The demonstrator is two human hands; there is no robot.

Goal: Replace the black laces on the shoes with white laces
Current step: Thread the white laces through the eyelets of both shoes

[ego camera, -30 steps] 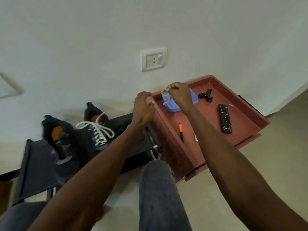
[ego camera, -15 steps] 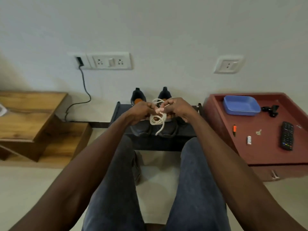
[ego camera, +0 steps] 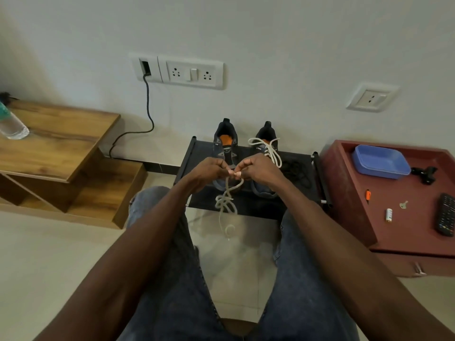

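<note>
Just above the unlaced shoe, left hand and right hand both pinch the white lace; it dangles straight down, tangled.

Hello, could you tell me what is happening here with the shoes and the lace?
A seated person is swapping shoe laces. Both hands, left hand and right hand, pinch a loose white lace that hangs tangled below them. Two dark shoes stand on a black rack against the wall: the right shoe already has a white lace, while the left shoe shows none. A heap of black laces lies on the rack beside the right shoe.
</note>
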